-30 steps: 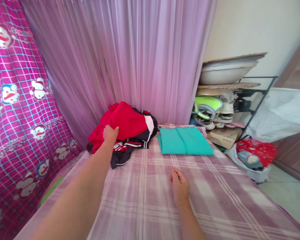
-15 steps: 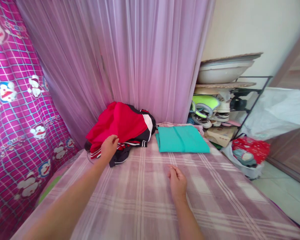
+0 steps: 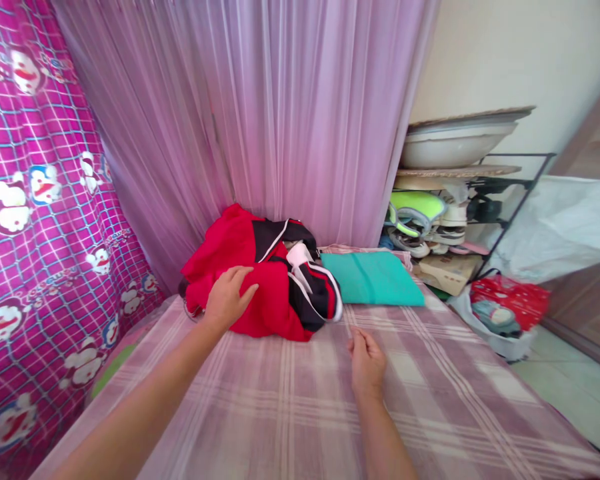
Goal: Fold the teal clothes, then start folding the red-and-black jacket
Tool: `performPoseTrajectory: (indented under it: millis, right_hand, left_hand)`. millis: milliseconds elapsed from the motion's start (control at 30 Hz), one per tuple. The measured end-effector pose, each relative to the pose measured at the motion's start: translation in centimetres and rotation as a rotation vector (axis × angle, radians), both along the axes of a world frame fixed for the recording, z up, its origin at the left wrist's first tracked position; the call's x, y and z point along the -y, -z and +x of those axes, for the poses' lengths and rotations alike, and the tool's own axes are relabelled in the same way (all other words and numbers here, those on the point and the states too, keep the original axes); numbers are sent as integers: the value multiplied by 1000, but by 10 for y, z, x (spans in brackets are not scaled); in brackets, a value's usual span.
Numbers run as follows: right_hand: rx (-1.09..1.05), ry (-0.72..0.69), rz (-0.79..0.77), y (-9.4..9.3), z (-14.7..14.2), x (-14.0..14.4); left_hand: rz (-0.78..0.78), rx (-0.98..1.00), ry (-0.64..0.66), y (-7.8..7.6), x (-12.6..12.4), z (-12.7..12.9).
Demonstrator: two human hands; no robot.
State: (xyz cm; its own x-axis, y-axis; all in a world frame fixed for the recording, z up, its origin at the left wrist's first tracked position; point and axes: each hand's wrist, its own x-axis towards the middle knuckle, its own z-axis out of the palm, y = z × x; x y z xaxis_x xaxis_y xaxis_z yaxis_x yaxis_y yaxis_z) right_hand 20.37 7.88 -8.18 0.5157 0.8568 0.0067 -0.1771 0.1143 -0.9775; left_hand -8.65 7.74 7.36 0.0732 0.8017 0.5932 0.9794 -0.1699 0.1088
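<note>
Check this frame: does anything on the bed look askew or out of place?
Yes. The red and black garment lies in a crumpled heap under the left hand, one corner spilling over the edge of the neatly folded teal cloth. The right hand rests on the plaid sheet. Nothing looks damaged.

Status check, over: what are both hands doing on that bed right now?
Left hand flat on red and black garment, fingers spread. Right hand loosely curled, empty, on plaid sheet. Folded teal cloth beside the pile.
</note>
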Motion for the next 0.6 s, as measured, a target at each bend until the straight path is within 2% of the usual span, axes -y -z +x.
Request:
performPoseTrajectory:
  millis: [67,133,233,300,400,500,600]
  right_hand:
    - [-32,59,7,-2,10,-1]
    - [-88,140,6,-7,22,-3]
    - [-175,252,16,-13,38,-5]
    - [-209,280,30,-16,44,-6]
    - [-182,278,42,-17,44,-7]
    - [-152,278,42,-15,42,-8]
    - [-141,268,33,-12,42,-9]
  left_hand:
    - [-24,-54,-10,-7,-20,3]
    - [-129,-123,-32,-7,-36,5]
    - [-344,-179,-10,2,-46,3]
    - [-395,-165,13,10,-44,0]
    - [-316,-128,46,22,-27,-6]
    - [-244,-87,115,29,6,-12]
    - [-351,-85,175,31,51,-21]
